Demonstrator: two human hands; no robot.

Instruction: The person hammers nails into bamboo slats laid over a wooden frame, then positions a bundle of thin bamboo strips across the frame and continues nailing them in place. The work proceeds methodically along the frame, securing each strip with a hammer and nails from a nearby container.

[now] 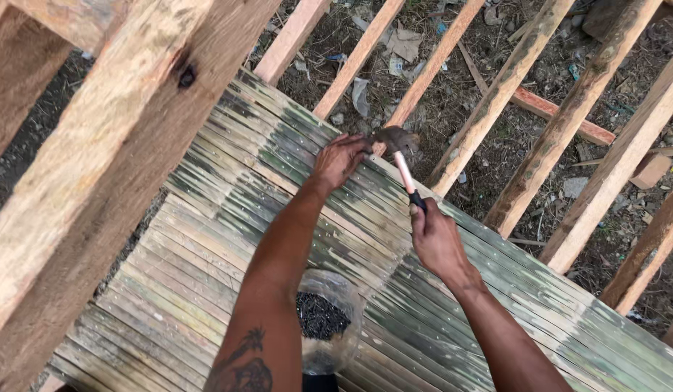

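Observation:
My right hand (pixel 434 239) grips a hammer (pixel 403 165) by its dark-tipped, pale handle; the rusty head sits at the far edge of a flattened bamboo slat floor (pixel 206 239). My left hand (pixel 340 160) rests on the slats just left of the hammer head, fingers pinched together as if on a small nail, which is too small to see. A clear plastic bag of dark nails (pixel 323 319) lies on the slats between my forearms.
Several bare wooden joists (pixel 496 101) run away beyond the floor's edge, with open gaps down to littered ground (pixel 460 65). A thick timber beam (pixel 97 160) crosses the upper left, close to the camera.

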